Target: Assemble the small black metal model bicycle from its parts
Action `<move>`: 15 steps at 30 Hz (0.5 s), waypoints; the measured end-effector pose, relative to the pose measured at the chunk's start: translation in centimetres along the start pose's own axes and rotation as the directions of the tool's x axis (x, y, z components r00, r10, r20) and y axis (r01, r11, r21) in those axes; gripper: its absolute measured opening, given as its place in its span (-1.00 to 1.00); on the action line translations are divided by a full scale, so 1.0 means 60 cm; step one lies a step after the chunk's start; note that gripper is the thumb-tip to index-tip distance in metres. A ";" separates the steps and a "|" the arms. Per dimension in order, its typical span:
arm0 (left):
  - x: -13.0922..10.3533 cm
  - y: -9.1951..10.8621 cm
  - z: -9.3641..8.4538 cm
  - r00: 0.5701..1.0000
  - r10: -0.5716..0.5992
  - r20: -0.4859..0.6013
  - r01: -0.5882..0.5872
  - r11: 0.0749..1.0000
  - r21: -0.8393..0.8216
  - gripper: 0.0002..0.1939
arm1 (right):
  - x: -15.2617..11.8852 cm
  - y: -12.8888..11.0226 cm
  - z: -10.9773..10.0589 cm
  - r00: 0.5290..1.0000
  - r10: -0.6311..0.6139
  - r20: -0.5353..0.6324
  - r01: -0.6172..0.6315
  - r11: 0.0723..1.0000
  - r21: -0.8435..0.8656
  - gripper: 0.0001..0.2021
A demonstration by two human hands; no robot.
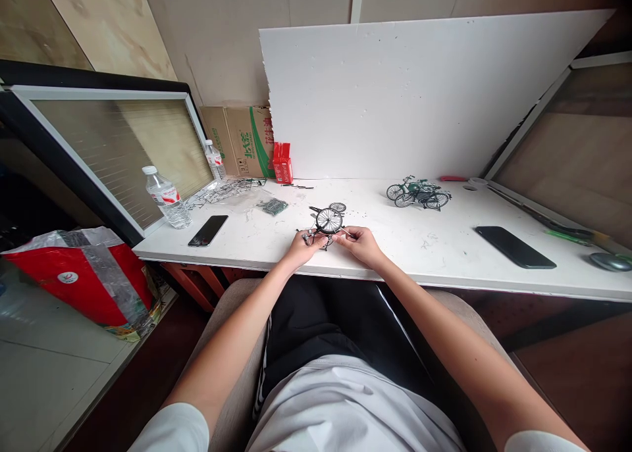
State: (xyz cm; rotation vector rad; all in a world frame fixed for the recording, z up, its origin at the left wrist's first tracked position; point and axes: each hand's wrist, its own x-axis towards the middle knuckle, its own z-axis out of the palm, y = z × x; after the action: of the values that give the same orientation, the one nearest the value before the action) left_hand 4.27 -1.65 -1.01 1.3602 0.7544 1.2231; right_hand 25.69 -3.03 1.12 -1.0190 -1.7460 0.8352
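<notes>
A small black model bicycle, partly built, is held upside down or tilted near the table's front edge, with its spoked wheel [329, 221] uppermost. My left hand [300, 249] is closed on the left side of its frame. On the other side my right hand [363, 245] is pinched closed around what looks like a thin pale rod, its tip against the model by the wheel. The fingers hide part of the frame. Just behind lies a loose spoked wheel [338, 207], with tiny dark parts scattered beside it.
Green model bicycles [419, 193] stand at the back right. Phones lie left [208, 230] and right [515, 247]. A water bottle [166, 199], black part frames [232, 190], a bag of small green parts [274, 206] and a red box [283, 163] are on the left.
</notes>
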 end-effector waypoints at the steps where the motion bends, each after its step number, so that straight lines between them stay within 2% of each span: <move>1: 0.000 0.001 0.000 1.000 0.002 0.011 -0.002 1.000 0.006 -0.53 | 0.000 -0.001 0.000 1.000 0.002 0.000 -0.002 1.000 0.008 -0.57; 9: 0.000 -0.005 -0.011 0.992 0.043 0.123 -0.049 0.998 0.050 -0.54 | 0.003 0.008 -0.002 1.000 0.007 -0.001 -0.007 1.000 0.018 -0.60; 15: -0.002 -0.003 -0.013 0.988 0.044 0.151 -0.058 0.994 0.089 -0.56 | 0.004 0.009 -0.001 1.000 0.007 -0.023 -0.007 1.000 0.016 -0.61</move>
State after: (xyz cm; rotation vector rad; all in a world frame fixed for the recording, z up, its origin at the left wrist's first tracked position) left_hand 3.58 -1.47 -1.33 1.5378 0.6821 1.1235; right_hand 25.85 -2.59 0.78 -1.0209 -1.7147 0.8375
